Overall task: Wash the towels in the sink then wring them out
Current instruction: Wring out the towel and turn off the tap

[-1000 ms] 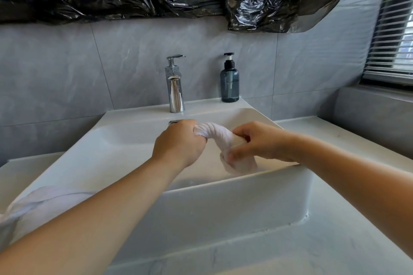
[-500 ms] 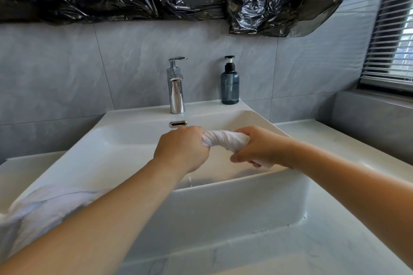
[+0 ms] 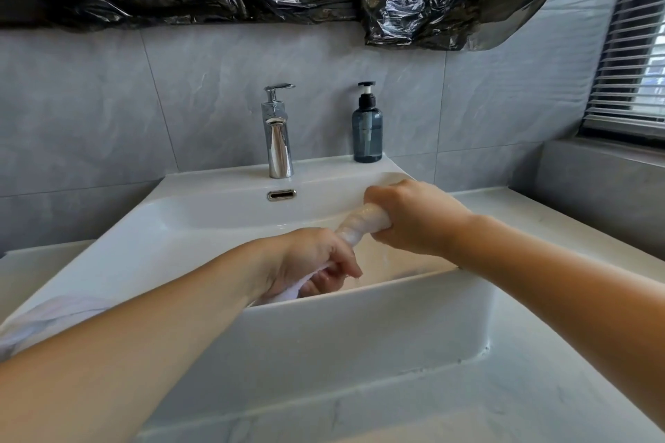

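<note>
1. Gripping a twisted white wet towel (image 3: 360, 227) at both ends, the left hand (image 3: 313, 262) and right hand (image 3: 410, 216) hold it over the white rectangular ceramic sink (image 3: 360, 327) — right end higher, left end low inside the basin.
2. Both hands have fingers curled tight round the cloth.
3. Another white towel (image 3: 54, 316) lies on the sink's left rim, under the left forearm.
4. Behind stand a chrome tap (image 3: 277, 140) and a blue-grey pump soap bottle (image 3: 367, 126) — well apart.

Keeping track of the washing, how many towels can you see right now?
2. One twisted towel between the left hand and right hand over the sink; another towel on its left edge. More may be hidden.
</note>
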The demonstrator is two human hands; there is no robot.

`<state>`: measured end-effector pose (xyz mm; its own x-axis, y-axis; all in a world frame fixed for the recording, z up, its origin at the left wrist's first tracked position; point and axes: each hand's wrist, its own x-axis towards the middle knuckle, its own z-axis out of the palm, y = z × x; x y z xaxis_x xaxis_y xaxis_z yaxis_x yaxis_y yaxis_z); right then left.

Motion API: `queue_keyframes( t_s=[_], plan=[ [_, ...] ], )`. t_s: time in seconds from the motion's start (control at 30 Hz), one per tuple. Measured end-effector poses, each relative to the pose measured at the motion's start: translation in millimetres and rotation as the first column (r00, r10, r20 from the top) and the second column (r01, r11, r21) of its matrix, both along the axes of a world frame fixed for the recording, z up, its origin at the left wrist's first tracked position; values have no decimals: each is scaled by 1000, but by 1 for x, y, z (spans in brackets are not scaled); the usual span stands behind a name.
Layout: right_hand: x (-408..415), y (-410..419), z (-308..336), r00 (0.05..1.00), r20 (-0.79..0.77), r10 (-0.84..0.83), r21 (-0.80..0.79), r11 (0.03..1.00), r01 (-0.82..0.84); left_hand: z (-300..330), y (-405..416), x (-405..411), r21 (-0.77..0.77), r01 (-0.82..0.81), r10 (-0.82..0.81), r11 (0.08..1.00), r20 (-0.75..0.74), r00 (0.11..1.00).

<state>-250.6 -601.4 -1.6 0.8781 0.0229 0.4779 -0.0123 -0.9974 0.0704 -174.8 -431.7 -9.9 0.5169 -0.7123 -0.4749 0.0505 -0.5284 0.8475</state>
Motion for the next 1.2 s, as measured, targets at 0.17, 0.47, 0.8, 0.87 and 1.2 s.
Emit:
queue_keyframes(
  t_s=[0.17,0.47,0.8,0.87,1.2],
  plan=[
    [1,-1,7,975,-220,-13,237,969,67,-9,-9,14,-78,-141,160,987,358,920],
    [-24,0,42,901,-434,24,339,931,138,8,1,24,-264,57,263,963,965,14],
    [-9,-8,29,948,-260,182,727,684,68,46,-7,30,-43,31,47,999,989,-138],
    [-6,-9,29,983,-184,24,415,908,56,36,-12,29,-51,-3,51,999,999,7],
    [8,-34,5,994,90,64,-212,976,-44,5,-29,3,-100,-56,82,993,280,957]
  ],
)
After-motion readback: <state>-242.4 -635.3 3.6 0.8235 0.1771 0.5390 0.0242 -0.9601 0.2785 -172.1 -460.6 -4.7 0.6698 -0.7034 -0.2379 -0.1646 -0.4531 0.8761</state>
